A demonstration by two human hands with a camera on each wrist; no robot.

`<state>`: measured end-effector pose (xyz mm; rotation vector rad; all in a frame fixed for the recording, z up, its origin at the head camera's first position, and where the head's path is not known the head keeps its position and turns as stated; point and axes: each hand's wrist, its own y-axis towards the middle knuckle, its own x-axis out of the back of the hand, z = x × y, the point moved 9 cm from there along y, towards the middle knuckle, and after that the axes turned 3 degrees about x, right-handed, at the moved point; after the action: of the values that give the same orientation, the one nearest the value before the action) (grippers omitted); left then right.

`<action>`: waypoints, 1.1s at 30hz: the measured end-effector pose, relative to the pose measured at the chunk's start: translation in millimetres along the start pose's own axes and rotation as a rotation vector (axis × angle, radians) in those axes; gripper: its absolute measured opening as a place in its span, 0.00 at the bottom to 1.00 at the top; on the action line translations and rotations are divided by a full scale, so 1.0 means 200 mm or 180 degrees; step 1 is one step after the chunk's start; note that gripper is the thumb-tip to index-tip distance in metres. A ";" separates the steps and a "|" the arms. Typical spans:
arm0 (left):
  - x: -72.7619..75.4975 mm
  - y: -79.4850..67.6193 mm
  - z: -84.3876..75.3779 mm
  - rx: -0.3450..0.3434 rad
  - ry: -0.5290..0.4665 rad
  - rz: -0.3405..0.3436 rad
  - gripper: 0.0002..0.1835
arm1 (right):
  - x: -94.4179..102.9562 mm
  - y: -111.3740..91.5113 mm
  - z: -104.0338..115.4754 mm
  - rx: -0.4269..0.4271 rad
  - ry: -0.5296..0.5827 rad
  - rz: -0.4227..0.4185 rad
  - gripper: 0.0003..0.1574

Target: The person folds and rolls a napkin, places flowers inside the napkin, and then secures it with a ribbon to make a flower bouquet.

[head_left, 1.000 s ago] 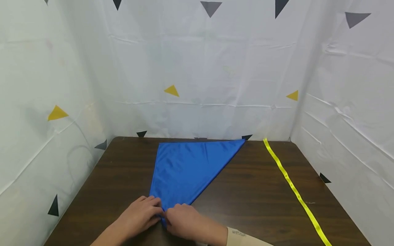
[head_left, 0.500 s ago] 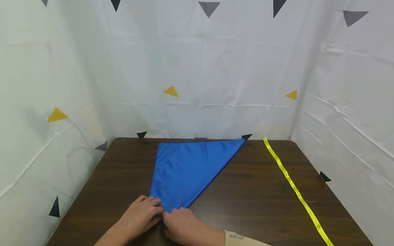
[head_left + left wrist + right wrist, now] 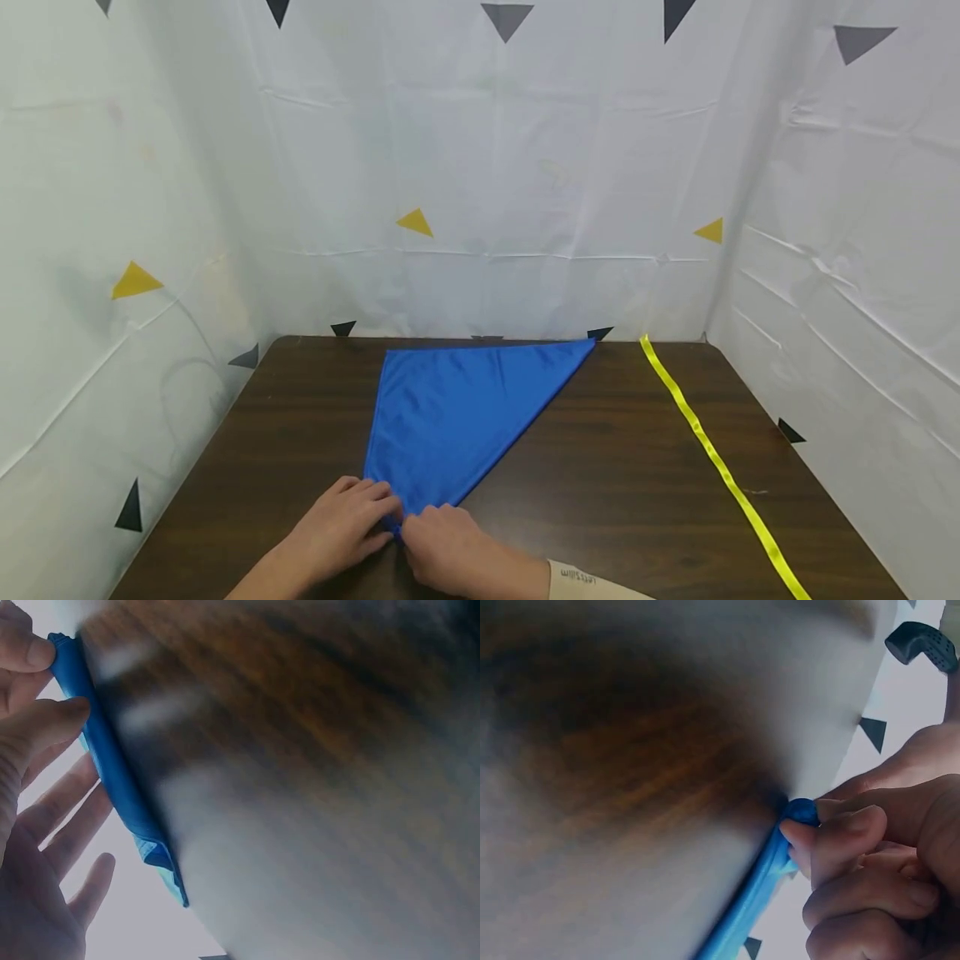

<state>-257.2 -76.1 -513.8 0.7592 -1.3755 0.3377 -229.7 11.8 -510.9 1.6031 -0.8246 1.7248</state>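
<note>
While my left hand (image 3: 348,525) pinches the blue cloth (image 3: 450,417) between thumb and fingers at its near end, my right hand (image 3: 450,546) grips the rolled edge (image 3: 116,769) beside it. The cloth lies on the table (image 3: 637,467), its unrolled part reaching the far side. For what appears to be a rolling step, I should keep both grips level, turn in small increments, and maintain even tension. No container is visible.
</note>
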 end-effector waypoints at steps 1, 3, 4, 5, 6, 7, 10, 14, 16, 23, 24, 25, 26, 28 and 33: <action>0.00 0.00 0.00 -0.0006 0.0000 0.0026 0.14 | 0.00 0.00 0.00 -0.0015 0.0018 0.0008 0.19; -0.01 0.00 0.00 -0.0003 0.0008 0.0048 0.13 | 0.00 0.01 -0.02 -0.0069 0.0086 0.0053 0.19; -0.01 0.00 0.00 0.0010 0.0010 0.0050 0.12 | 0.00 0.01 -0.03 -0.0096 0.0123 0.0059 0.19; -0.01 0.00 0.01 0.0018 0.0009 0.0033 0.11 | 0.00 0.01 -0.04 -0.0136 0.0193 0.0079 0.20; -0.01 0.00 0.01 0.0026 0.0011 0.0004 0.10 | 0.00 0.01 -0.05 -0.0162 0.0249 0.0074 0.21; -0.01 0.00 0.01 0.0032 0.0007 -0.0023 0.09 | 0.01 0.01 -0.05 -0.0173 0.0301 0.0062 0.22; 0.00 0.01 0.01 0.0034 -0.0033 -0.0088 0.07 | 0.01 0.01 -0.08 -0.0177 0.0444 0.0001 0.25; 0.01 0.02 0.00 0.0024 -0.0090 -0.0079 0.05 | 0.01 0.01 -0.10 -0.0186 0.0557 -0.0010 0.21; 0.01 0.03 0.00 0.0043 -0.0103 -0.0034 0.05 | 0.01 0.01 -0.11 -0.0191 0.0573 0.0000 0.17; -0.02 0.04 0.02 0.0141 -0.0089 0.0120 0.03 | 0.01 0.02 -0.09 -0.0190 0.0320 -0.0035 0.09; -0.02 0.04 0.03 0.0148 -0.0086 0.0128 0.03 | 0.01 0.02 -0.08 -0.0195 0.0220 -0.0056 0.09; -0.03 0.04 0.03 0.0156 -0.0082 0.0134 0.03 | 0.00 0.02 -0.07 -0.0204 0.0110 -0.0080 0.10; -0.03 0.04 0.03 0.0167 -0.0080 0.0143 0.03 | 0.00 0.02 -0.06 -0.0223 0.0012 -0.0087 0.11; -0.03 0.04 0.03 0.0186 -0.0085 0.0172 0.02 | 0.00 0.03 -0.05 -0.0268 -0.0138 -0.0099 0.14; -0.04 0.04 0.02 0.0196 -0.0106 0.0267 0.04 | -0.02 0.02 -0.04 -0.0381 -0.0210 -0.0059 0.13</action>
<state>-267.0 -71.9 -518.8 0.7622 -1.4363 0.4366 -238.5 15.6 -515.3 1.5892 -0.9242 1.5864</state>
